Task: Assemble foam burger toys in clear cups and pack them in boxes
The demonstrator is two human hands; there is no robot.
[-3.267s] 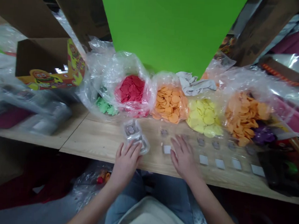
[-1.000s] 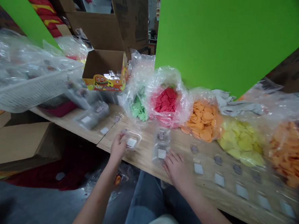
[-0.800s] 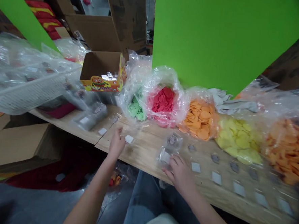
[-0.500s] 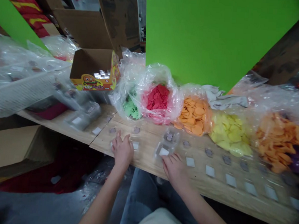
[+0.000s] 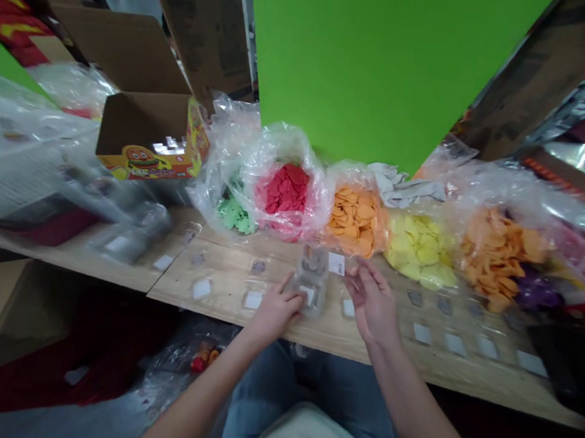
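Note:
A small stack of clear plastic clamshell containers (image 5: 311, 283) stands near the front edge of the wooden table (image 5: 220, 267). My left hand (image 5: 275, 310) grips the stack's left side, fingers curled on it. My right hand (image 5: 374, 302) is just right of the stack and pinches one clear container with a white label (image 5: 336, 264), held a little above the table. More clear containers lie open in a row on the table, to the left (image 5: 252, 300) and to the right (image 5: 456, 344) of my hands.
Open plastic bags line the back of the table: green pieces (image 5: 233, 213), red discs (image 5: 284, 189), orange discs (image 5: 355, 217), yellow discs (image 5: 419, 248), orange chips (image 5: 493, 251). A burger-printed cardboard box (image 5: 148, 144) and a white basket (image 5: 12, 179) stand at the left.
My left hand set a clear container down at the left end of the row, then came back to the stack. My right hand took one container off the stack.

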